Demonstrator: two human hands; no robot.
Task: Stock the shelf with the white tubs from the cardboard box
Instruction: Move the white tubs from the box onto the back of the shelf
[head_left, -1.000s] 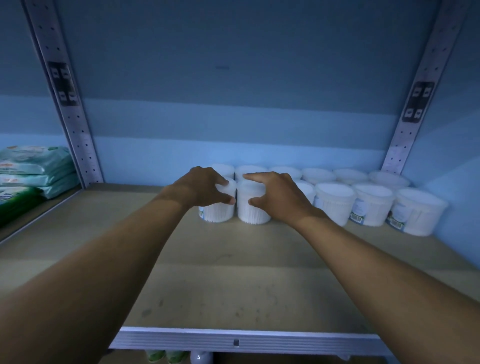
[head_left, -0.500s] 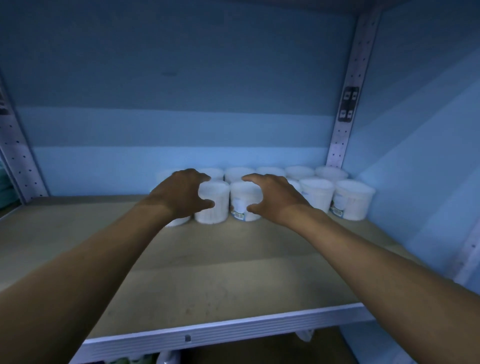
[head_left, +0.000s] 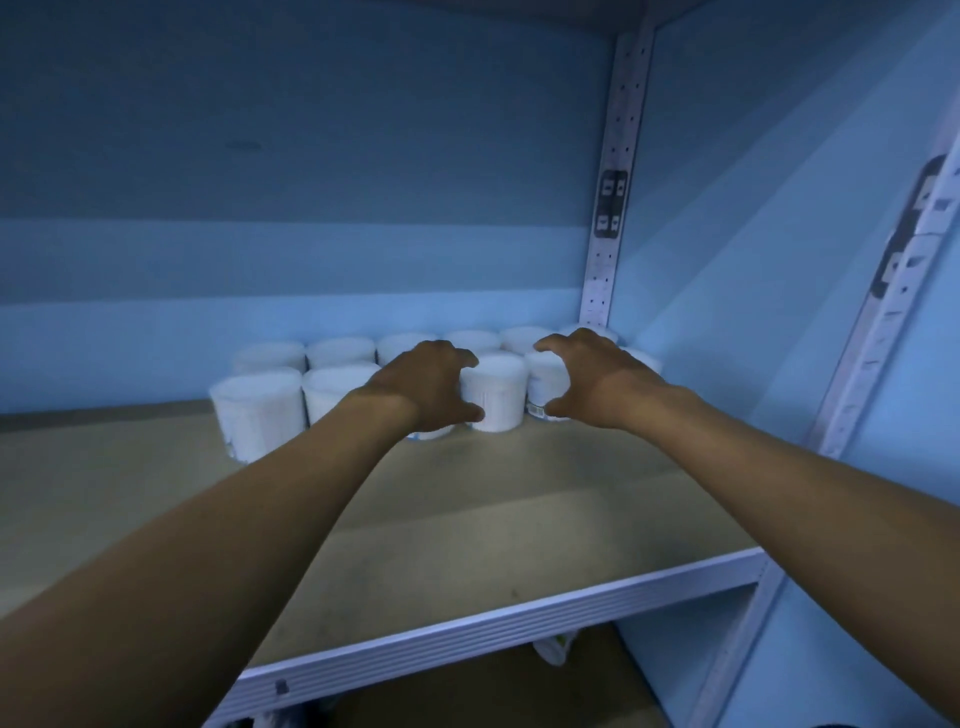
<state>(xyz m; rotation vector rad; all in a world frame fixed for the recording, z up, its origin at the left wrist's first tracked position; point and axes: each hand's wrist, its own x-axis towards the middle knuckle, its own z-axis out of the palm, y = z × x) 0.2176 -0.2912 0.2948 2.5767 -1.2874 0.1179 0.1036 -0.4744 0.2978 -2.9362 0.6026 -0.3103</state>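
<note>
Left hand (head_left: 426, 384): fingers curled over the top of a tub (head_left: 431, 431) in the front row, thumb down its near side. It grips this tub, which is mostly hidden under the hand; only the base edge shows.

Right hand (head_left: 587, 382): fingers arched over the top of another tub (head_left: 543, 384), thumb low against its near wall by the barcode label. It grips this tub.

Between the two hands stands a free tub (head_left: 493, 392), upright, just beside both held tubs; contact between them cannot be told because of blur.

All the tubs (head_left: 260, 410) are white, short cylinders, long axis vertical, lids up, bases on the shelf (head_left: 467, 519). They stand in two rows along the back, running left to right. The back row sits against the blue back panel (head_left: 311, 156); the front row is just ahead of it, touching or nearly so. The rows end at the right near the perforated upright (head_left: 608, 234) in the rear corner. The leftmost front tub stands well left of the left hand.

Shelf board is tan, with a pale metal front lip (head_left: 467, 639). Both forearms reach from the front edge across the bare board to the tubs. The blue side panel (head_left: 779, 260) closes the right. Below the lip some white items show, too dark to identify.
</note>
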